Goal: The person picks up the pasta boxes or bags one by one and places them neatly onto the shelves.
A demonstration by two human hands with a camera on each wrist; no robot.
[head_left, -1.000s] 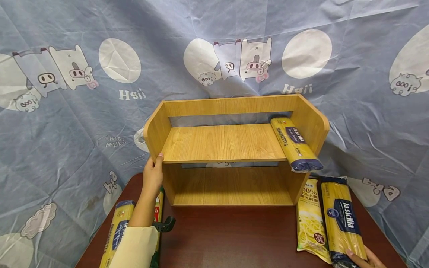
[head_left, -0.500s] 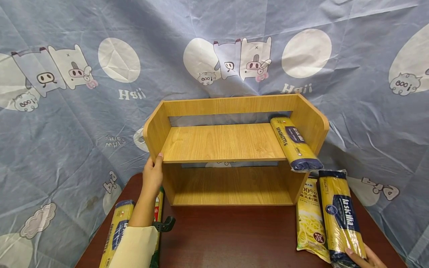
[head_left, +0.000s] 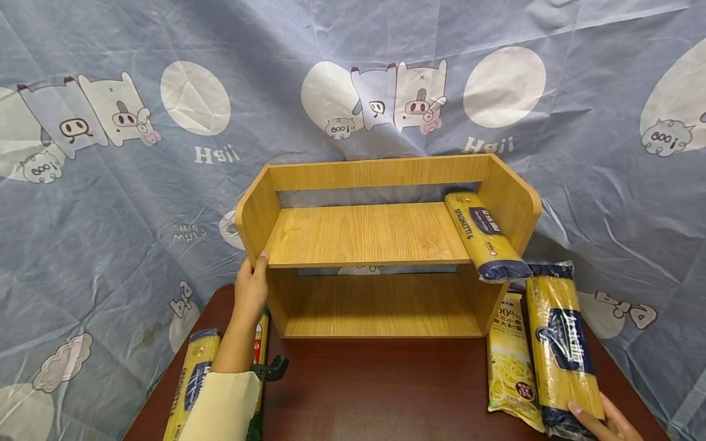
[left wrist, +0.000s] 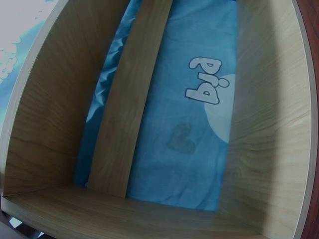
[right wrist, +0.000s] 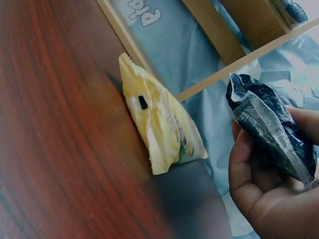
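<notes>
At the left end of a two-tier wooden shelf (head_left: 353, 236), my left hand (head_left: 250, 291) grips the side panel, thumb at the upper board's front corner. In the left wrist view the shelf's wooden boards (left wrist: 259, 119) fill the picture. My right hand (head_left: 609, 422) holds the near end of a yellow spaghetti pack (head_left: 559, 331) with dark blue ends. The right wrist view looks at the pack's crinkled dark end (right wrist: 271, 124), with fingers and thumb around it. Beneath, a yellow pasta bag (head_left: 513, 367) lies on the table. Another spaghetti pack (head_left: 482, 233) rests on the upper board's right side.
On the left of the dark red table (head_left: 375, 392) lie a spaghetti pack (head_left: 193, 386) and a green-and-yellow pack (head_left: 260, 343), partly hidden by my left arm. A patterned blue cloth (head_left: 353, 37) hangs behind the shelf. The right side panel (head_left: 515, 196) stands near the held pack.
The spaghetti pack in my right hand has risen, its far end tilting up towards the shelf's right side. My left hand has stayed on the shelf.
</notes>
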